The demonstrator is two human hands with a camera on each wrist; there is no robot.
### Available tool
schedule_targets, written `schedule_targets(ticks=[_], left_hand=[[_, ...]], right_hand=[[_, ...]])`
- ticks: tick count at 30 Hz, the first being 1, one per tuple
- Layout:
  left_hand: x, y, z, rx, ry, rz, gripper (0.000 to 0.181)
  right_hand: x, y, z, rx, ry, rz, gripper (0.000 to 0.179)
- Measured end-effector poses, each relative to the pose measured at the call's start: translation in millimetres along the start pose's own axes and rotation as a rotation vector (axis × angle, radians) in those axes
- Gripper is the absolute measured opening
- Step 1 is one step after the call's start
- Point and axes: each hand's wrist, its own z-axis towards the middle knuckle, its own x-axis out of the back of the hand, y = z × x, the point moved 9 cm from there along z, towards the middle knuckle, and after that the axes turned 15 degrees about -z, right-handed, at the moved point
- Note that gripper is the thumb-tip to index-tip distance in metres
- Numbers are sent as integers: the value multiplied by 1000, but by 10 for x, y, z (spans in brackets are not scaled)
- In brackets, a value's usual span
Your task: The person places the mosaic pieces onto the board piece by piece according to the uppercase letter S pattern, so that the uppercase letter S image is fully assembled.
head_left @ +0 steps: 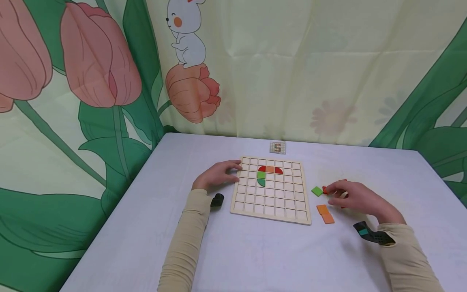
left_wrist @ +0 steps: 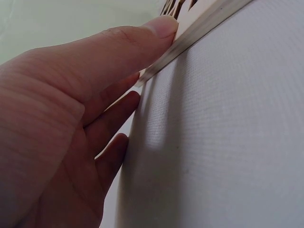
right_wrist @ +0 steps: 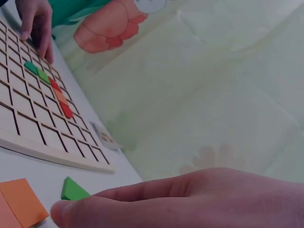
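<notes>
**One hand at the board, the other among the loose tiles**

From where I stand, the left hand (head_left: 219,174) has its fingers spread and fairly straight, thumb resting on the near-side rim of the wooden grid board (head_left: 255,200), presumably to steady it. The board lies flat on the surface (head_left: 255,251), just right of that hand and left of the other. Five coloured tiles (head_left: 270,169) sit in its cells, forming a bent row.

The right hand (head_left: 359,198) hovers low, fingers loosely curved, a modest gap between thumb and forefinger. Its fingertips are at a red tile (head_left: 324,189); I can't tell whether they touch it. A green tile (head_left: 317,191) lies just left of them, and two orange tiles (head_left: 326,214) lie below them, probably kept on this side for easy reach. Beyond both hands, past the board, a small patterned card (head_left: 277,147) lies unobstructed, perhaps so it stays visible.
</notes>
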Motion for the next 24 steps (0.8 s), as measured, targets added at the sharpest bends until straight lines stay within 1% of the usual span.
schedule_targets(ticks=[4, 8, 12, 19, 24], left_hand=[[1, 6, -10, -1, 2, -5, 44], [1, 3, -18, 5, 2, -9, 44], [4, 1, -17, 6, 7, -7, 44], [5, -10, 0, -2, 1, -4, 43], [2, -9, 6, -8, -1, 7, 43]], right_hand=[[-76, -147, -6, 116, -35, -2, 33], [-144, -228, 7, 164, -67, 49, 26], [-175, -251, 18, 162, -85, 71, 22], [-197, -242, 11, 148, -105, 56, 23], [-157, -229, 39, 139, -54, 13, 20]])
